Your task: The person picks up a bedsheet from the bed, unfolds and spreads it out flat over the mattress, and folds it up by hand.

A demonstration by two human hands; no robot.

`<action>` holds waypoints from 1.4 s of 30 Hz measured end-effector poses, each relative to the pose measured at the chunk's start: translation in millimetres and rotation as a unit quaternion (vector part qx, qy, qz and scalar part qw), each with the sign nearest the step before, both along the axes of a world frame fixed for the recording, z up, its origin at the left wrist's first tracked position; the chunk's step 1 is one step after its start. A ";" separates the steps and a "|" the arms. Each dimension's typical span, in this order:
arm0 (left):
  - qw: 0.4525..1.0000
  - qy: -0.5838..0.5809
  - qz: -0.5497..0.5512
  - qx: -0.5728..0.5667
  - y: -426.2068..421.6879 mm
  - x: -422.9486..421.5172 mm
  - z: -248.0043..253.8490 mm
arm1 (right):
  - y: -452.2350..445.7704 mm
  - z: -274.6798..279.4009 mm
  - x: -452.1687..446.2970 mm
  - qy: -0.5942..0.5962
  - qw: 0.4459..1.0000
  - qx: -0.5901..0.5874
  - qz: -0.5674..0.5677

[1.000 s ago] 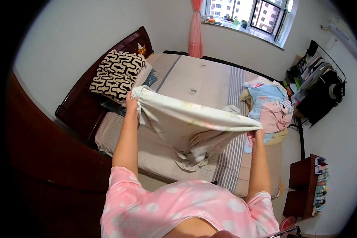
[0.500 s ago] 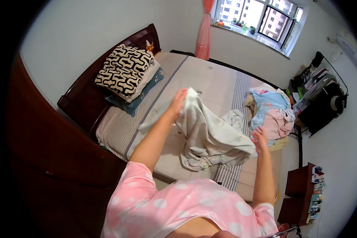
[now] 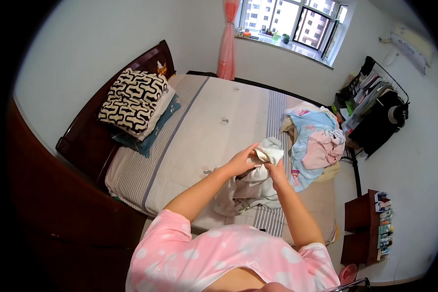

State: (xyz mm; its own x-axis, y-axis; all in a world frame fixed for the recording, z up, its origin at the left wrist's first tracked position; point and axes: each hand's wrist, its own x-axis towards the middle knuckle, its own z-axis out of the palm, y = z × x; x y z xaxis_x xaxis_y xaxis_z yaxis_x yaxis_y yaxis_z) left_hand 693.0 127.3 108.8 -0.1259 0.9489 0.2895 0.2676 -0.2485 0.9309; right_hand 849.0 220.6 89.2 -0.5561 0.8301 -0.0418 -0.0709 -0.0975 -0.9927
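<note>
A pale, light-coloured cloth [image 3: 250, 187] lies bunched near the bed's front edge, its upper part raised between my two hands. My left hand [image 3: 242, 160] grips it from the left side, fingers wrapped into the folds. From the right, my right hand [image 3: 276, 171] holds the same gathered part, close to the left one. Beneath is the bed [image 3: 204, 117] with its striped, pale sheet. Just right of the cloth lies a heap of blue and pink clothes [image 3: 311, 141].
Patterned pillows [image 3: 134, 102] are stacked by the dark headboard [image 3: 90, 131]. A clothes rack [image 3: 382, 117] stands at the right, with a shelf of bottles [image 3: 384, 226] below. A pink curtain [image 3: 228, 44] hangs by the window [image 3: 297, 24]. A dark wooden surface [image 3: 68, 209] fills the left.
The cloth was stretched wide between my hands; now it is gathered and bunched. My left hand has moved right, my right hand left, so they are close together. The view has shifted slightly.
</note>
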 end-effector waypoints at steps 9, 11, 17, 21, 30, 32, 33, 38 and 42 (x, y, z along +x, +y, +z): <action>0.931 0.274 0.125 -0.205 -26.6 -29.7 -98.8 | -14.9 14.2 1.4 0.020 0.994 -0.094 0.043; 0.916 0.287 0.113 -0.256 -36.5 -34.2 -95.9 | -19.4 19.4 1.5 0.027 0.993 -0.109 0.035; 0.893 0.213 0.318 -0.237 -29.0 -106.1 -120.6 | -8.5 26.1 16.1 -0.064 0.994 -0.067 0.052; 0.935 0.055 0.350 -0.009 -19.1 -133.9 -42.3 | -7.7 15.5 18.5 -0.133 0.986 -0.028 0.098; 0.995 -0.025 -0.095 0.029 -9.2 -39.4 39.7 | -15.0 49.1 -13.7 -0.095 0.960 0.251 0.084; 0.984 -0.106 -0.141 -0.034 -5.1 -22.6 25.0 | -11.8 46.5 -19.8 -0.112 0.955 0.244 0.124; 0.983 -0.152 -0.098 -0.038 -4.7 -19.8 12.1 | -11.5 41.7 -20.2 -0.120 0.953 0.237 0.145; 0.942 -0.302 0.119 -0.086 -0.9 -23.0 -20.6 | -5.7 16.6 -14.4 -0.118 0.964 0.230 0.057; 0.948 -0.249 0.078 -0.181 -4.8 -9.4 -28.3 | 12.8 1.7 -3.8 -0.036 0.971 0.231 0.044</action>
